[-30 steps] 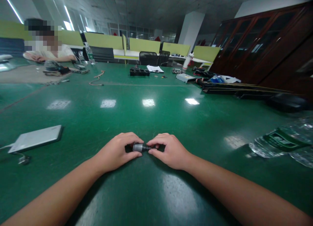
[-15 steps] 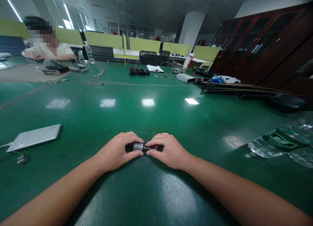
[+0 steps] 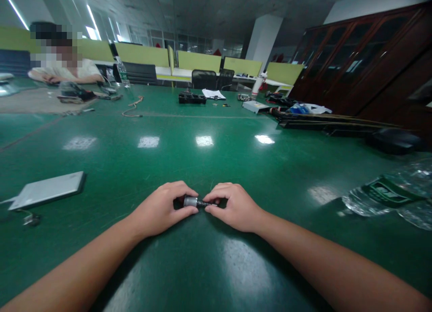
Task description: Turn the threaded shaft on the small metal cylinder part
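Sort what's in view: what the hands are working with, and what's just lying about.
In use:
small cylindrical piece
left hand, gripping its silver end
right hand, at its black end

Apparently just lying about:
white slab
green-labelled bottle
black box
papers

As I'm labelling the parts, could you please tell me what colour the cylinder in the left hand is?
The cylinder is silver-grey, shown best in the head view.

no word or number can be read with certainty. the clear bottle (image 3: pixel 354 202) lying at the right wears a green label (image 3: pixel 401 196) with bold white marks — letters or a logo, too blurred to tell. a faint grey mark sits near the far right corner of the flat white box (image 3: pixel 47 191) — too small to read. the distant upright bottle (image 3: pixel 123 69) bears a greenish label, likewise illegible.
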{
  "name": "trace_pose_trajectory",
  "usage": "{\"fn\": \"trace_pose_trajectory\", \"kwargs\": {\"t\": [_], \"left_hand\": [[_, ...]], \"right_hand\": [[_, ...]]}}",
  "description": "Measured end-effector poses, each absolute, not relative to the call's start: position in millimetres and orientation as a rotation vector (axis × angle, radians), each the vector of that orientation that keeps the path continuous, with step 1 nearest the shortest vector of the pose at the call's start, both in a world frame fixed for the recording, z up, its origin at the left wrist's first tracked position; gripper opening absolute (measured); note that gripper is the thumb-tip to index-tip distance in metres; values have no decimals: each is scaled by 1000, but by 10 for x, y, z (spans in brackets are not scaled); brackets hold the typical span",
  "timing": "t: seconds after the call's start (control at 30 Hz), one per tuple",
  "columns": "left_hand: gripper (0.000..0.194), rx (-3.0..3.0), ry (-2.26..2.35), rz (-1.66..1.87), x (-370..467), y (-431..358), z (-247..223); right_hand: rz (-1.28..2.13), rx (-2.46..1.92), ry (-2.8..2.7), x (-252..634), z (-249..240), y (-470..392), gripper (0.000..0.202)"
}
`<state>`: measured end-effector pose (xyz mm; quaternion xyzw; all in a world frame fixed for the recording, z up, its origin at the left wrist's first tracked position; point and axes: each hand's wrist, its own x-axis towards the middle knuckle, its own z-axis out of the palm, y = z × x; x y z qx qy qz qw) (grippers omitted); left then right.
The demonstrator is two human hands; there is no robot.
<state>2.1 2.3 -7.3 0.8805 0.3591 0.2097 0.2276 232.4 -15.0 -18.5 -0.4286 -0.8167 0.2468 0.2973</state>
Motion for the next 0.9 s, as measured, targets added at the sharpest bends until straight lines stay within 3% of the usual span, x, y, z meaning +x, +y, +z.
{"fn": "trace_pose_trajectory", "kwargs": {"t": [0.9], "left_hand": [[18,2386,1023,630,25,29,-54]], "right_hand": [[635,-1228,-2138,2354,-178,-124,9]]}}
